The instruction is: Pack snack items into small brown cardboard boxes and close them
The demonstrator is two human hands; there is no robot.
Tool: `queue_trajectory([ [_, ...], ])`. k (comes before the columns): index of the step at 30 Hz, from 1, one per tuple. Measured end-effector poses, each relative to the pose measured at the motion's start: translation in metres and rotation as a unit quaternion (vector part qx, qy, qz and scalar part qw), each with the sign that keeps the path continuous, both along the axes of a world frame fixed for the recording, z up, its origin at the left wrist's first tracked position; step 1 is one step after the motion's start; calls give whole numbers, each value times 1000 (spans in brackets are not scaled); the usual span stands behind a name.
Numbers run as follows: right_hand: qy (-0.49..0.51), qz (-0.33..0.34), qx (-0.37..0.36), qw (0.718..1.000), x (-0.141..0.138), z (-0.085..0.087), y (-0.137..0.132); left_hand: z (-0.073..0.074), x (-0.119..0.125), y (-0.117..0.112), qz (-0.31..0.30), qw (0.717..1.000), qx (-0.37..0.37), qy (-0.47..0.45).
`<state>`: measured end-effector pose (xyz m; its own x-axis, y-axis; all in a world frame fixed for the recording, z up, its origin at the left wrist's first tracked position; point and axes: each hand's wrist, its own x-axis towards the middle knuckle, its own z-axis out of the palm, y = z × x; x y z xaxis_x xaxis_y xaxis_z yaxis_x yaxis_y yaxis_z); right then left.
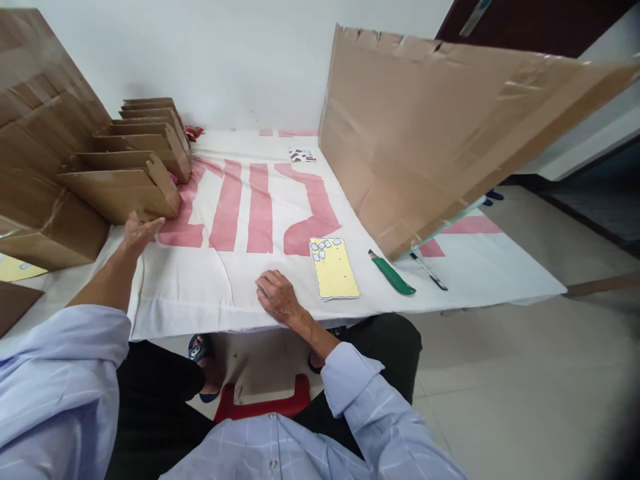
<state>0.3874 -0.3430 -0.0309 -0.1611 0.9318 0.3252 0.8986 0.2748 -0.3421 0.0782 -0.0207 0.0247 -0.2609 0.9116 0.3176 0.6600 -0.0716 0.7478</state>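
My left hand [139, 232] lies open and flat on the white cloth [210, 280], its fingertips against the nearest of several folded cardboard pieces [123, 190]. My right hand [277, 295] rests palm down near the cloth's front edge, fingers loosely curled, with nothing in it. Just right of that hand lies a yellow sheet [334, 268] with small white stickers at its top. A green utility knife [393, 273] and a dark pen [429, 271] lie further right.
A large cardboard panel [425, 133] leans tilted over the table's right side, above the knife and pen. Big cardboard sheets [35, 133] stand at the left. The cloth bears large red letters [260, 207]. A small printed packet [302, 155] lies at the back. A red stool [265, 403] shows below.
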Motion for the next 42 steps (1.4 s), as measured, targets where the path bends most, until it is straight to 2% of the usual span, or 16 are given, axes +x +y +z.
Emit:
queue_trajectory([
  [3,-12,-3,0,1000,0,1,1,7,1,-24,-22,995,-92,-13],
  [5,-17,-7,4,1000,0,1,2,9,-3,-46,-44,992,-117,-20],
  [11,28,1,32,999,2,-5,7,10,-33,-128,-166,978,-122,-27],
  [13,48,1,37,998,4,-7,8,8,-45,-149,-187,975,-118,-34],
  [17,55,-7,35,998,8,-7,5,-3,-68,-177,-192,973,-117,-50],
  [22,55,13,64,996,19,6,-14,-13,-89,-214,-158,981,-90,-62],
  [24,65,28,86,994,28,5,-19,-14,-97,-228,-141,984,-85,-70],
  [29,54,42,162,984,51,-20,-4,-17,-142,-232,-38,995,-57,-71],
  [32,46,59,192,979,54,-29,-3,-9,-175,-229,37,996,-51,-63],
  [34,40,58,203,977,54,-31,-6,4,-195,-224,87,994,-40,-52],
  [39,36,51,208,976,55,-31,-7,48,-242,-203,191,981,-4,-8],
  [42,37,38,203,978,55,-34,-5,67,-265,-192,215,974,-43,48],
])
